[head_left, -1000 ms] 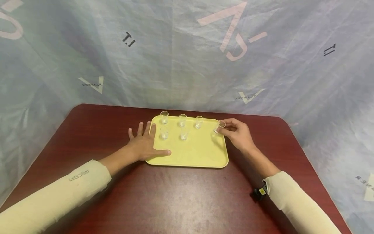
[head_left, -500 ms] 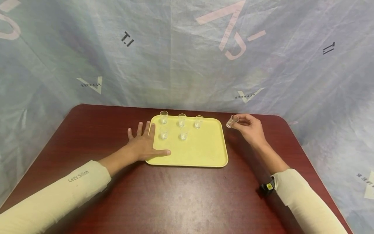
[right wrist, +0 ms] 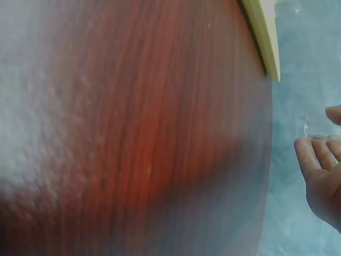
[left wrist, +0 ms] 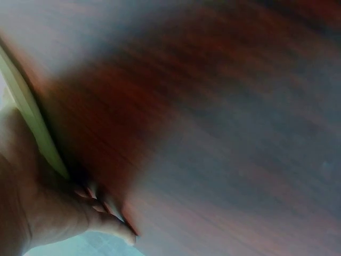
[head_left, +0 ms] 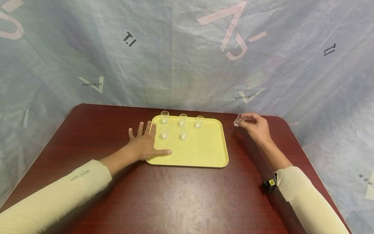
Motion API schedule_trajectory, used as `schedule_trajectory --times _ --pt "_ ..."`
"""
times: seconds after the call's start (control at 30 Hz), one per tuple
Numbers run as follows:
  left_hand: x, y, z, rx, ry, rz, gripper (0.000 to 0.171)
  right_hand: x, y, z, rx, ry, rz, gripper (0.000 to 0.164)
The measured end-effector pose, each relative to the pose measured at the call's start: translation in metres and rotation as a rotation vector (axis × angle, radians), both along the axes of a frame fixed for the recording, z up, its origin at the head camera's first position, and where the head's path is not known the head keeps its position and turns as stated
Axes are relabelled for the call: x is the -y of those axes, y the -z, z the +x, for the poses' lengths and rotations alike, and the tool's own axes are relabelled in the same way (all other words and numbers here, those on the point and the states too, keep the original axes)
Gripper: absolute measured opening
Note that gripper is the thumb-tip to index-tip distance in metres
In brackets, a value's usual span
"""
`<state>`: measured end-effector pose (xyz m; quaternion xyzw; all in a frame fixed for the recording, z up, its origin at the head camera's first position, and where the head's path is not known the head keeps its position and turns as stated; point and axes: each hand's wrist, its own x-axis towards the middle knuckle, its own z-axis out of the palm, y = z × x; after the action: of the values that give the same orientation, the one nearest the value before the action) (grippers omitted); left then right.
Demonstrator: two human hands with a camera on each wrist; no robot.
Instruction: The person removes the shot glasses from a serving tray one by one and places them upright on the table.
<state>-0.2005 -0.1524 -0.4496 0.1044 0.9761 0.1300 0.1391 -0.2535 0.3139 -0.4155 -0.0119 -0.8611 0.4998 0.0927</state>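
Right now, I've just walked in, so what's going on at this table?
A person is handling small clear glasses. The right hand pinches one glass, tilted, out past the right side of a yellow tray. The left hand lies spread at the tray's left edge, thumb over the tray. Five other glasses stand on it, three in the back row and two in front.

Left sleeve [head_left: 58, 196]: "Let's Slim", legible. Backdrop sheet [head_left: 175, 65]: "PLANNER" reversed, repeated, beside pale letter V; "T.I" twice, slanted.
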Motion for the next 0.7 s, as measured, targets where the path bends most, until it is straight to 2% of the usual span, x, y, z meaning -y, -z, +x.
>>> schedule_trajectory --times 0.33,0.7 --pt "-0.001 0.001 -0.001 0.000 0.003 -0.004 0.153 -0.015 0.007 -0.013 0.044 0.071 0.031 0.045" --pt "-0.002 -0.002 0.000 0.008 -0.005 -0.010 0.152 -0.023 0.011 -0.029 0.061 0.089 -0.029 0.045"
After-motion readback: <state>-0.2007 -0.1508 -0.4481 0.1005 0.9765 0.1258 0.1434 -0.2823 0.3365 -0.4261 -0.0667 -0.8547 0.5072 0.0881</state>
